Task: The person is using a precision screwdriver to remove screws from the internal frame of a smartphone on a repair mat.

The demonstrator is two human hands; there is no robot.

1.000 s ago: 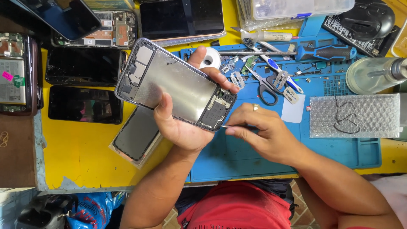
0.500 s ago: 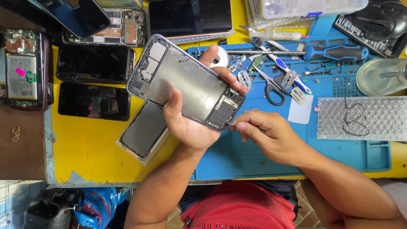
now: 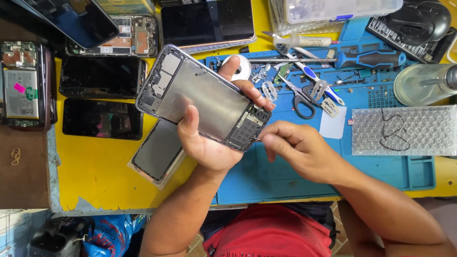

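Note:
My left hand (image 3: 209,138) grips an opened phone frame (image 3: 200,97), its grey metal inner plate facing up, tilted over the yellow table and the blue repair mat (image 3: 266,176). The thumb lies across the plate and the fingers wrap the far edge. My right hand (image 3: 295,147) pinches a thin small tool or part against the frame's lower right corner; what it pinches is too small to name. Beneath the frame lies a dark screen panel in a clear sleeve (image 3: 159,150).
Several phones and screens (image 3: 102,119) lie on the yellow table at left and at the back. On the mat sit scissors (image 3: 300,97), a blue-handled screwdriver (image 3: 369,59), a white tape roll (image 3: 243,66), bubble wrap (image 3: 400,131) and a clear bottle (image 3: 421,83).
The view shifted a little, so the scene sits further right. My right hand moved up to the frame's lower right corner, fingers pinched there. The left hand keeps its hold on the frame.

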